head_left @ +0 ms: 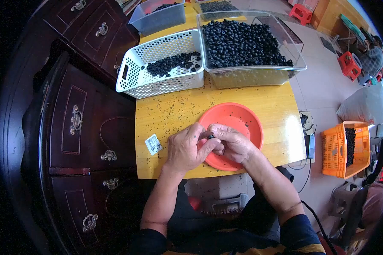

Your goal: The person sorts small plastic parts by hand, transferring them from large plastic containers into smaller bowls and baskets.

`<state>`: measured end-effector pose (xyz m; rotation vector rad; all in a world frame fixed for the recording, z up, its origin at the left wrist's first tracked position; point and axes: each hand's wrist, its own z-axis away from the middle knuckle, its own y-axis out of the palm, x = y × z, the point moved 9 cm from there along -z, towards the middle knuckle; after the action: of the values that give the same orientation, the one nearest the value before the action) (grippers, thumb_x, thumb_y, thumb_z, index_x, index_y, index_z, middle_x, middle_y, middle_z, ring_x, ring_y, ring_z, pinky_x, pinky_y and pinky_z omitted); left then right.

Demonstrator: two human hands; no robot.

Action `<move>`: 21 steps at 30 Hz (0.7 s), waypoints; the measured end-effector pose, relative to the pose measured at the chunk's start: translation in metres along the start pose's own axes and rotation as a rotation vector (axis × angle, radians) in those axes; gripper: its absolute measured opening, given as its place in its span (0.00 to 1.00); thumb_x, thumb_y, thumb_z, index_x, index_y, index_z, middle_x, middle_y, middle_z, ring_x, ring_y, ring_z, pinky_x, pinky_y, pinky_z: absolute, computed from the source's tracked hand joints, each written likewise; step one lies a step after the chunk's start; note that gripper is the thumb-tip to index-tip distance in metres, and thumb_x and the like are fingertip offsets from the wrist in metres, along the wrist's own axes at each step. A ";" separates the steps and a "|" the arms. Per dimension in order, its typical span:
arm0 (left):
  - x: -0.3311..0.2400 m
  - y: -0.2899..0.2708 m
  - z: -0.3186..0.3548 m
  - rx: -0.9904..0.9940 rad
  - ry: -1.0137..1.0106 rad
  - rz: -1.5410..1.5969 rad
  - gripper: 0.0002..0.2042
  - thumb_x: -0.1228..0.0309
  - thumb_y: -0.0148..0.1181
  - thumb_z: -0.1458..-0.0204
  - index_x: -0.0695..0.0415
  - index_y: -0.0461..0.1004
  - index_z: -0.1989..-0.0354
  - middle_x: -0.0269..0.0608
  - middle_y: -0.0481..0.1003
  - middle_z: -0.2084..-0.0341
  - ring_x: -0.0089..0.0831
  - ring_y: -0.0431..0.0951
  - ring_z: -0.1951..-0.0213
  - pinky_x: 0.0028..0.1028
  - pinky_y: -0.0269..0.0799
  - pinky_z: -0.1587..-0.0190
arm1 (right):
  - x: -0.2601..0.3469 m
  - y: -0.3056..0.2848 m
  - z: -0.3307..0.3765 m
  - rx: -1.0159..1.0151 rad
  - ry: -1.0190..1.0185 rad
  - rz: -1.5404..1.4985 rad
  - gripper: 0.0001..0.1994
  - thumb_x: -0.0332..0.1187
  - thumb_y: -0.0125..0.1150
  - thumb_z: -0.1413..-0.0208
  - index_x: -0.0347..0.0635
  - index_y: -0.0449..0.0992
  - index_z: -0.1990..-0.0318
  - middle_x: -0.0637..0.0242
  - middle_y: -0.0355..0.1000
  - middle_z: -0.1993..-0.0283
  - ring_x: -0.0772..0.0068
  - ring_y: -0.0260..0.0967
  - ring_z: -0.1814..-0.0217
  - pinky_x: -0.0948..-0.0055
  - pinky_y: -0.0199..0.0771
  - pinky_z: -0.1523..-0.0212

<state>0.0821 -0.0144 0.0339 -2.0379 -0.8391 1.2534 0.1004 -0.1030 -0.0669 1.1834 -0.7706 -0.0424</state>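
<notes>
Over the left side of a red-orange basin (254, 123), my hands meet at the fingertips. A small black part (210, 137) shows between them; its exact shape is mostly covered by the fingers. My left hand (184, 146) pinches it with the thumb below and bent fingers above. From the other side my right hand (236, 145) grips it, thumb on top and fingers curled under. A few tiny dark bits lie inside the basin.
Beyond the basin stand a white perforated basket (164, 88) with some black ring-like parts and a clear bin (251, 78) heaped with them. Dark crumbs and a white label (153, 144) lie on the yellow table (281, 144). Dark drawers (74, 114) flank the left; an orange crate (334, 153) stands right.
</notes>
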 end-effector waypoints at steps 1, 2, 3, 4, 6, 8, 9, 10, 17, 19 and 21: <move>0.000 0.000 0.000 -0.011 0.006 0.003 0.22 0.49 0.68 0.46 0.56 0.70 0.68 0.42 0.77 0.79 0.42 0.81 0.76 0.38 0.74 0.74 | 0.000 0.000 0.000 -0.013 0.004 -0.004 0.12 0.44 0.59 0.34 0.47 0.75 0.53 0.79 0.67 0.69 0.87 0.56 0.74 0.83 0.59 0.73; 0.000 0.000 0.000 -0.022 0.011 0.007 0.21 0.49 0.67 0.46 0.55 0.71 0.68 0.42 0.77 0.79 0.42 0.81 0.76 0.38 0.74 0.74 | 0.000 0.000 0.000 -0.026 0.008 -0.007 0.10 0.44 0.60 0.34 0.48 0.75 0.56 0.80 0.65 0.70 0.87 0.56 0.74 0.83 0.58 0.73; 0.001 0.002 0.000 -0.022 0.011 0.008 0.21 0.49 0.67 0.46 0.55 0.71 0.68 0.42 0.77 0.79 0.42 0.81 0.76 0.38 0.74 0.74 | 0.000 0.002 0.001 -0.027 0.009 -0.007 0.10 0.44 0.60 0.34 0.48 0.75 0.56 0.80 0.65 0.70 0.87 0.56 0.74 0.83 0.58 0.73; 0.000 0.003 0.000 -0.026 0.014 0.000 0.20 0.50 0.67 0.46 0.56 0.70 0.68 0.42 0.77 0.79 0.42 0.81 0.76 0.39 0.74 0.75 | 0.000 0.000 0.002 -0.061 0.023 -0.014 0.10 0.43 0.59 0.34 0.49 0.74 0.57 0.81 0.64 0.71 0.88 0.55 0.74 0.83 0.57 0.74; 0.002 0.006 0.001 -0.030 0.017 -0.010 0.20 0.51 0.67 0.45 0.56 0.70 0.68 0.42 0.77 0.79 0.43 0.81 0.76 0.39 0.74 0.75 | -0.001 0.000 0.003 -0.091 0.037 -0.022 0.09 0.43 0.59 0.33 0.49 0.74 0.58 0.81 0.63 0.72 0.88 0.54 0.75 0.84 0.56 0.74; 0.002 0.006 0.001 -0.074 0.049 -0.009 0.18 0.54 0.66 0.44 0.57 0.70 0.69 0.43 0.78 0.79 0.44 0.81 0.76 0.40 0.74 0.75 | -0.003 -0.004 0.004 -0.147 0.026 -0.059 0.09 0.43 0.58 0.33 0.49 0.73 0.60 0.82 0.61 0.73 0.89 0.53 0.76 0.83 0.55 0.75; 0.002 0.008 0.000 -0.073 0.049 -0.009 0.18 0.54 0.66 0.44 0.57 0.70 0.69 0.43 0.78 0.79 0.44 0.81 0.76 0.40 0.74 0.75 | -0.003 -0.006 0.004 -0.147 0.026 -0.059 0.09 0.43 0.58 0.33 0.49 0.73 0.60 0.82 0.61 0.73 0.89 0.53 0.76 0.83 0.55 0.75; 0.003 0.012 -0.001 -0.056 0.036 -0.015 0.18 0.54 0.65 0.44 0.57 0.70 0.69 0.44 0.78 0.79 0.45 0.81 0.76 0.41 0.74 0.76 | -0.003 -0.009 0.004 -0.138 0.010 -0.079 0.09 0.42 0.57 0.32 0.49 0.74 0.59 0.83 0.61 0.73 0.89 0.52 0.76 0.84 0.54 0.75; 0.005 0.023 -0.003 0.004 0.006 -0.037 0.18 0.53 0.63 0.42 0.58 0.71 0.67 0.47 0.77 0.80 0.48 0.81 0.76 0.43 0.74 0.76 | -0.002 -0.008 0.006 -0.135 -0.029 -0.155 0.09 0.41 0.57 0.32 0.49 0.72 0.61 0.83 0.59 0.75 0.90 0.52 0.77 0.86 0.52 0.77; 0.002 0.024 -0.003 0.014 0.006 -0.042 0.18 0.53 0.63 0.42 0.58 0.72 0.66 0.48 0.77 0.80 0.48 0.81 0.76 0.44 0.74 0.76 | 0.000 -0.006 0.011 -0.148 -0.031 -0.173 0.09 0.41 0.57 0.32 0.49 0.72 0.61 0.83 0.59 0.75 0.90 0.52 0.77 0.86 0.53 0.77; 0.001 0.024 -0.003 0.023 0.005 -0.050 0.18 0.53 0.62 0.42 0.58 0.72 0.66 0.48 0.77 0.80 0.49 0.81 0.76 0.44 0.74 0.76 | 0.000 -0.005 0.013 -0.157 -0.032 -0.191 0.09 0.41 0.57 0.32 0.49 0.72 0.61 0.82 0.60 0.75 0.90 0.53 0.77 0.85 0.54 0.76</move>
<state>0.0897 -0.0290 0.0164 -1.9896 -0.8636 1.2244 0.0954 -0.1155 -0.0693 1.1048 -0.6678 -0.2756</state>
